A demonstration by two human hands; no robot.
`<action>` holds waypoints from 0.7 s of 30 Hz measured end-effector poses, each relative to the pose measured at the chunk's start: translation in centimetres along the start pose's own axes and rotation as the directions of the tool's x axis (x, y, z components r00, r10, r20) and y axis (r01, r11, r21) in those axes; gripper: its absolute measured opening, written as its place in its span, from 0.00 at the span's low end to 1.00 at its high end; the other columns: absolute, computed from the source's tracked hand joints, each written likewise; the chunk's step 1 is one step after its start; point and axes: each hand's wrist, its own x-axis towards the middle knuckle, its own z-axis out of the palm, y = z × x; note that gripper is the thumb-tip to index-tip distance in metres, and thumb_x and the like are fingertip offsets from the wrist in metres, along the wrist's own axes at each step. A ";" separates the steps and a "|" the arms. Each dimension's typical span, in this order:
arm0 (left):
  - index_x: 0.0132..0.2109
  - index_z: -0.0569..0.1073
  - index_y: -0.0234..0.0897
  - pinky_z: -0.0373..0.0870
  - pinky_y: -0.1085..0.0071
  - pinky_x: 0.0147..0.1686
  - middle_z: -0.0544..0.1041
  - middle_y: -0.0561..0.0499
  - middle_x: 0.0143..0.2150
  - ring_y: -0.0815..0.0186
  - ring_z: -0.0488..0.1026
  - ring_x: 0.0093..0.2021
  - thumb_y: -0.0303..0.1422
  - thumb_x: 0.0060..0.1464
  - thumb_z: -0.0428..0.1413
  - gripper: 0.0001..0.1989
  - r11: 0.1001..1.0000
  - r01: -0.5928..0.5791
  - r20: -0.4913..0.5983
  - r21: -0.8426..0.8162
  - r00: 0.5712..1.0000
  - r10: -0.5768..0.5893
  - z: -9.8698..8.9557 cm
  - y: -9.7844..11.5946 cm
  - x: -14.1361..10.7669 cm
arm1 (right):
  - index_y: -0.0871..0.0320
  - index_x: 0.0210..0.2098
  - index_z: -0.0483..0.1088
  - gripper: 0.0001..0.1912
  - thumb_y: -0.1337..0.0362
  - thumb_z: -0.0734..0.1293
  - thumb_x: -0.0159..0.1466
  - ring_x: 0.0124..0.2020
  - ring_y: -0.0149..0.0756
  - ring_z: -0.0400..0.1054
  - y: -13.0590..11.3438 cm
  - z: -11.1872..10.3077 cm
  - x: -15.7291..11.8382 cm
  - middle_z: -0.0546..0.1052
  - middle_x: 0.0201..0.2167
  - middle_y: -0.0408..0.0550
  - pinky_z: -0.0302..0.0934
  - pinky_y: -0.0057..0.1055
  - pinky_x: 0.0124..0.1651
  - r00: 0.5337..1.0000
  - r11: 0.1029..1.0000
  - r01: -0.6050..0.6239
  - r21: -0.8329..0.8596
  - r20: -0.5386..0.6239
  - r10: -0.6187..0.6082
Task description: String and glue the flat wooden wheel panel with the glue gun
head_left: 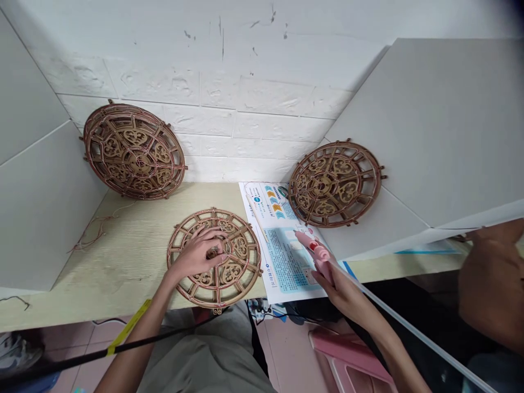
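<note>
A round openwork disc (239,246) with heart-shaped scrolls and reddish wire along its rings lies flat at the front of the table. My left hand (200,252) rests over its middle, thumb and fingers apart; a thin wire runs near the fingertips. In my right hand (341,292) is a pink glue gun (321,256), its nozzle pointing up and left above a printed sheet (278,273). A long whitish stick (409,322) trails from the gun's back toward the lower right. The gun's tip is apart from the disc.
Similar discs lean at the back left (135,153) and against the right-hand white panel (335,183). Loose wires (98,229) lie on the left of the table (135,251). A black strap with a yellow tag (129,327) crosses below. Another person's arm (491,284) shows at right.
</note>
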 end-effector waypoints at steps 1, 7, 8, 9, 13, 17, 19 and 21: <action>0.35 0.73 0.39 0.48 0.48 0.71 0.72 0.50 0.63 0.55 0.66 0.65 0.39 0.62 0.56 0.10 1.000 0.001 0.002 -0.001 1.000 -0.001 0.0 0.0 0.0 | 0.52 0.73 0.47 0.32 0.51 0.56 0.74 0.66 0.48 0.63 0.3 -0.2 0.3 0.67 0.66 0.58 0.63 0.44 0.63 1.000 0.998 0.013 -0.055 0.018 -0.012; 0.34 0.73 0.39 0.48 0.48 0.71 0.72 0.49 0.63 0.55 0.66 0.65 0.43 0.62 0.57 0.13 1.000 0.006 0.012 -0.013 1.000 -0.006 -0.1 0.0 0.1 | 0.58 0.71 0.54 0.28 0.55 0.51 0.75 0.37 0.48 0.72 5.3 0.4 1.9 0.75 0.37 0.57 0.69 0.43 0.43 0.983 0.877 0.169 -0.449 0.007 -0.186; 0.34 0.73 0.39 0.48 0.48 0.71 0.72 0.49 0.63 0.55 0.65 0.65 0.43 0.62 0.57 0.13 1.000 0.010 0.017 -0.014 1.000 -0.010 -0.1 0.0 0.1 | 0.60 0.70 0.55 0.28 0.56 0.51 0.75 0.37 0.48 0.71 6.2 0.7 2.1 0.75 0.37 0.57 0.68 0.44 0.42 0.976 0.859 0.189 -0.476 -0.005 -0.218; 0.34 0.73 0.39 0.47 0.48 0.71 0.72 0.50 0.63 0.55 0.65 0.65 0.43 0.61 0.58 0.13 1.000 0.014 0.020 -0.016 1.000 -0.013 -0.1 0.0 0.1 | 0.62 0.70 0.55 0.28 0.56 0.50 0.75 0.36 0.48 0.70 6.9 1.1 2.1 0.75 0.37 0.58 0.67 0.44 0.42 0.971 0.845 0.198 -0.497 -0.020 -0.239; 0.34 0.74 0.40 0.45 0.49 0.72 0.72 0.51 0.63 0.55 0.64 0.66 0.45 0.59 0.61 0.14 1.000 0.022 0.030 -0.019 0.999 -0.022 0.0 -0.2 0.3 | 0.61 0.68 0.57 0.26 0.56 0.51 0.76 0.39 0.48 0.68 7.8 1.9 1.7 0.77 0.45 0.59 0.64 0.43 0.44 0.959 0.826 0.219 -0.519 -0.041 -0.280; 0.34 0.74 0.41 0.46 0.49 0.71 0.72 0.52 0.63 0.54 0.64 0.66 0.46 0.56 0.63 0.14 0.999 0.041 0.040 -0.029 0.998 -0.040 0.0 -0.3 0.5 | 0.58 0.64 0.64 0.24 0.55 0.54 0.75 0.48 0.51 0.68 7.2 2.0 1.1 0.79 0.48 0.57 0.62 0.44 0.49 0.964 0.838 0.201 -0.506 -0.049 -0.261; 0.33 0.75 0.41 0.47 0.49 0.71 0.72 0.52 0.63 0.54 0.65 0.65 0.46 0.55 0.64 0.14 0.998 0.059 0.040 -0.035 0.998 -0.057 0.1 -0.3 0.6 | 0.58 0.63 0.66 0.23 0.54 0.54 0.75 0.50 0.51 0.68 7.0 1.9 1.0 0.79 0.48 0.57 0.62 0.44 0.49 0.966 0.849 0.178 -0.497 -0.077 -0.248; 0.33 0.75 0.41 0.48 0.49 0.70 0.72 0.52 0.63 0.54 0.65 0.65 0.46 0.55 0.64 0.14 0.997 0.067 0.040 -0.040 0.997 -0.066 0.1 -0.3 0.6 | 0.59 0.61 0.68 0.23 0.54 0.55 0.75 0.50 0.52 0.68 6.6 1.6 0.9 0.79 0.48 0.58 0.62 0.45 0.49 0.966 0.856 0.162 -0.491 -0.099 -0.240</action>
